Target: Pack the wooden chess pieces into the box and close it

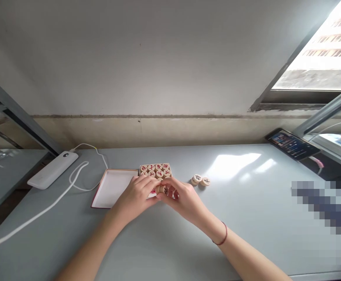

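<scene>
Several round wooden Chinese chess pieces (159, 166) with red characters fill the back of a shallow box (170, 169). Over the front of that box, my left hand (138, 192) and my right hand (183, 196) meet, fingers curled and closed. Between their fingertips a short row of Chinese chess pieces (163, 189) stands on edge, a dark character facing right. My hands hide the box's front part. To the right of my right hand lie a few loose pieces with black characters (206, 181), one resting on another. A box lid (116, 187) with a white inside lies left of the box, beside my left hand.
A white power bank (53, 169) with white cables (56, 202) lies on the grey desk (246, 234) at the left. At the back right a phone (292, 143) leans near a metal frame post (328, 107). The wall (147, 78) bounds the desk's far edge.
</scene>
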`<state>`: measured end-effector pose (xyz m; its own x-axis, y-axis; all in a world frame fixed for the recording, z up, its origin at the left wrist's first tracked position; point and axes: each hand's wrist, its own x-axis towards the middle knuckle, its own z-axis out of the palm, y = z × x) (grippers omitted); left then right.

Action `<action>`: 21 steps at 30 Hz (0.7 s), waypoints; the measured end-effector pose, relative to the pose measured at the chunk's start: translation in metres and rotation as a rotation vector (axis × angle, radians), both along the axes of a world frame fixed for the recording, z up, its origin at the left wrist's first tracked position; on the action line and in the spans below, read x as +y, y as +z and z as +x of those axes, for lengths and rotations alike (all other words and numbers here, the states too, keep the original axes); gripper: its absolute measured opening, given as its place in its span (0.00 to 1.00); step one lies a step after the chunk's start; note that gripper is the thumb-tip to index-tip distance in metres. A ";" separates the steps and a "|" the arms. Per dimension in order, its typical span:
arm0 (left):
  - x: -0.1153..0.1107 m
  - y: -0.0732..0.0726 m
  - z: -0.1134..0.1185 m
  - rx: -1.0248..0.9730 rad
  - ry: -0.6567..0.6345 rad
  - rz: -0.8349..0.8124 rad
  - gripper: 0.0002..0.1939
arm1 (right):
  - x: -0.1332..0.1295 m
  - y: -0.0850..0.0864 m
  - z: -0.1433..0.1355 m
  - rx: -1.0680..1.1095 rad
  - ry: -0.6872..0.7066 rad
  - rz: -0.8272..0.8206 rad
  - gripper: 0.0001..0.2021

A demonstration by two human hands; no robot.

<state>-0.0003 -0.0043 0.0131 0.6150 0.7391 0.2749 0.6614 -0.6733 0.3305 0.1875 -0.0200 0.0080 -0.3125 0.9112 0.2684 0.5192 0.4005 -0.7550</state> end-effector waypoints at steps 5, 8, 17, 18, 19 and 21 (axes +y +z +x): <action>-0.001 0.002 0.002 -0.042 0.002 0.020 0.10 | 0.001 0.003 0.004 0.064 0.022 -0.050 0.08; -0.002 0.004 0.002 -0.032 0.027 -0.022 0.09 | 0.005 0.005 0.012 0.019 0.001 -0.039 0.09; -0.001 0.003 0.000 0.038 0.101 -0.084 0.05 | 0.008 -0.003 0.015 -0.486 0.119 0.315 0.16; -0.001 0.003 -0.001 0.039 0.103 -0.080 0.04 | 0.007 -0.004 0.014 -0.544 0.122 0.321 0.17; -0.001 0.002 -0.001 0.039 0.102 -0.075 0.04 | 0.007 -0.005 0.013 -0.585 0.120 0.317 0.17; -0.001 0.000 -0.001 0.039 0.095 -0.068 0.05 | 0.006 -0.007 0.012 -0.606 0.119 0.300 0.18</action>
